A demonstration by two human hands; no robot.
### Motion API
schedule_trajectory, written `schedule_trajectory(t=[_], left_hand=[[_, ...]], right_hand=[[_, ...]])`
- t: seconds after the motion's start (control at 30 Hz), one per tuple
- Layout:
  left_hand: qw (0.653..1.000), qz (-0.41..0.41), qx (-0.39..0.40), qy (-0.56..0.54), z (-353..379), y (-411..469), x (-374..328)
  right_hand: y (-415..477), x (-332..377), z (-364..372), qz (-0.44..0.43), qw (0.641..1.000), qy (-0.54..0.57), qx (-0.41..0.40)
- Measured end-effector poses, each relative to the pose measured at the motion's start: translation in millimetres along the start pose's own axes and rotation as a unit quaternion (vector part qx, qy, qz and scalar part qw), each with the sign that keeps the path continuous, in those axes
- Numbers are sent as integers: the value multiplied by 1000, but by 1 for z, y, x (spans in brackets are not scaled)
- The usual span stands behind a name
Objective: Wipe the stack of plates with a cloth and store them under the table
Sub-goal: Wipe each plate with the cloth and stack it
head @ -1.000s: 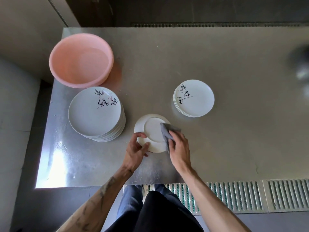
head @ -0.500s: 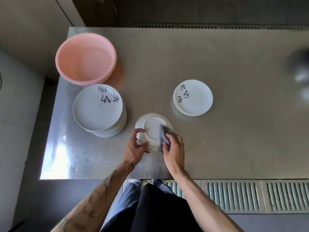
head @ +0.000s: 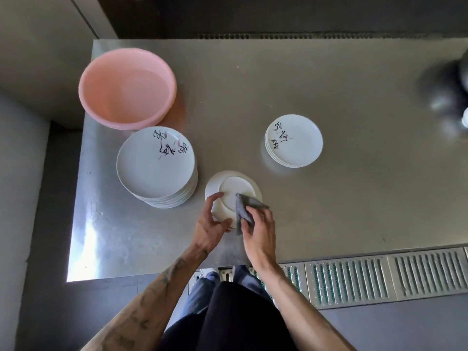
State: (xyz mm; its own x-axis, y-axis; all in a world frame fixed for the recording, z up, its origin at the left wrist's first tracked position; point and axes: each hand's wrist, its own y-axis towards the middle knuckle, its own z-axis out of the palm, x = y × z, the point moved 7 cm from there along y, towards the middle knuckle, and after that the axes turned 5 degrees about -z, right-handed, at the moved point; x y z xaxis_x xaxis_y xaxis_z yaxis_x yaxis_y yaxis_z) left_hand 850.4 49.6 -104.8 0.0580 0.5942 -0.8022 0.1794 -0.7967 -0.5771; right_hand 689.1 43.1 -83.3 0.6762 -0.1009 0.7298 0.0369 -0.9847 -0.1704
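A white plate (head: 235, 189) is held upside down over the steel table (head: 329, 211), its foot ring facing up. My left hand (head: 211, 225) grips its near left rim between thumb and fingers. My right hand (head: 258, 230) holds a grey cloth (head: 243, 210) pressed on the plate's underside at its right. A tall stack of white plates (head: 155, 164) with black brush writing stands to the left. A short stack of the same plates (head: 293, 140) sits to the right, further back.
A pink plastic basin (head: 126, 88) stands at the table's back left corner, touching the tall stack's far side. A blurred dark object (head: 445, 97) lies at the right edge. Metal floor grating (head: 367, 279) runs below the table's near edge, by my legs.
The cloth in my right hand has slid a little across the plate's underside. My left hand keeps its grip on the rim. The view has shifted slightly.
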Motion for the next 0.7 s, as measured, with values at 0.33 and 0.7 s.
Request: schedule_trajectory(t=[0.33, 0.7], left_hand=[[1000, -3, 14, -9, -6, -4, 13], [999, -9, -39, 16, -4, 3, 9]], right_hand=[[0, 5, 5, 13, 999, -45, -5], [6, 5, 2, -3, 1000, -1, 8]])
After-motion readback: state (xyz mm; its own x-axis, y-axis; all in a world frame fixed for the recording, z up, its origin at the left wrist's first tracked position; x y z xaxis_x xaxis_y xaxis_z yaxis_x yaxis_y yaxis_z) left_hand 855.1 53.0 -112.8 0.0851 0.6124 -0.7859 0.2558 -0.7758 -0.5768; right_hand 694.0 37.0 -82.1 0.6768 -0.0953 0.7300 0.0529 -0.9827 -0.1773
